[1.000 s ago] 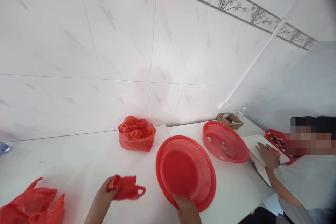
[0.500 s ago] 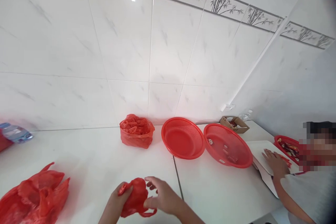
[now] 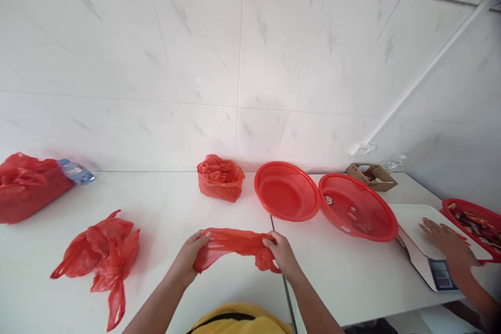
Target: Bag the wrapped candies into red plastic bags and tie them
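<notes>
Head view, looking down at a white tabletop (image 3: 164, 209) set against a white tiled wall. The person's left hand (image 3: 190, 255) and right hand (image 3: 281, 254) hold one thin red plastic bag (image 3: 235, 246) between them, just above the table's near edge. Each hand is closed on one end of the bag, fingers curled and pinching the film, so the bag is stretched sideways into a crumpled band from hand to hand.

To the left, a loose heap of crumpled red plastic bags (image 3: 99, 250) lies flat on the table, well apart from the hands. At the far left edge sits a fuller red bag (image 3: 27, 185) with a clear plastic water bottle (image 3: 76, 171) lying just behind it. Near the wall stands a small open red bag stuffed with more red film (image 3: 219, 177). Just to its right rest two round red plastic mesh baskets: an empty one (image 3: 286, 190), and one tilted against it (image 3: 358, 207) holding a few small items. A small brown cardboard box (image 3: 371, 176) sits behind them.

At the right, another person's hand (image 3: 444, 235) rests flat on a white kitchen scale (image 3: 425, 250), beside a third red basket (image 3: 473, 219) of small wrapped pieces.
</notes>
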A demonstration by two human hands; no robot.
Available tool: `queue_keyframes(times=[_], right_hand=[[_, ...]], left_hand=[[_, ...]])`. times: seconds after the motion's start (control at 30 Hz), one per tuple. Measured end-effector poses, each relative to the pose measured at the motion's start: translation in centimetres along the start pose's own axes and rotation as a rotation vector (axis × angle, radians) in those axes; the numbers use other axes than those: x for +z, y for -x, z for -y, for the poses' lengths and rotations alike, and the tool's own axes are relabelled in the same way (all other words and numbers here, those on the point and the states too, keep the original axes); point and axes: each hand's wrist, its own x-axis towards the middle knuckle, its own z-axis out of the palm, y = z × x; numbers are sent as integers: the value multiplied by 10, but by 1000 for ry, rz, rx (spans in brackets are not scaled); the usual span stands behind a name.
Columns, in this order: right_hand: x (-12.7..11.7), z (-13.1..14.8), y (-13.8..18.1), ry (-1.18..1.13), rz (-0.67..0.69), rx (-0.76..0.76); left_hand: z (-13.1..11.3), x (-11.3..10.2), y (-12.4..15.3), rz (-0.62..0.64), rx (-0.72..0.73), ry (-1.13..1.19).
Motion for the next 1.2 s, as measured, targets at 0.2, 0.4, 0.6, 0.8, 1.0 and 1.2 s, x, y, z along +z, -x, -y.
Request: queue_keyframes(times=[0.2, 0.4, 0.6, 0.8, 1.0, 1.2], right_hand=[[-13, 19, 0, 94, 43, -63], [-9, 23, 11, 206, 287, -29], [2, 18, 19, 178, 299, -23], [-1, 37, 22, 70, 273, -112], [-8, 37, 36, 276, 599, 37], [-1, 24, 27, 773, 332, -105]], left_hand=[[-22, -17, -1, -222, 1, 201], [-28, -34, -6, -316, 38, 282], [-21, -37, 5, -7, 153, -79], [-1, -38, 0, -71, 378, -950], [2, -44, -15, -200, 400, -1141], [-10, -30, -21, -295, 458, -1159]])
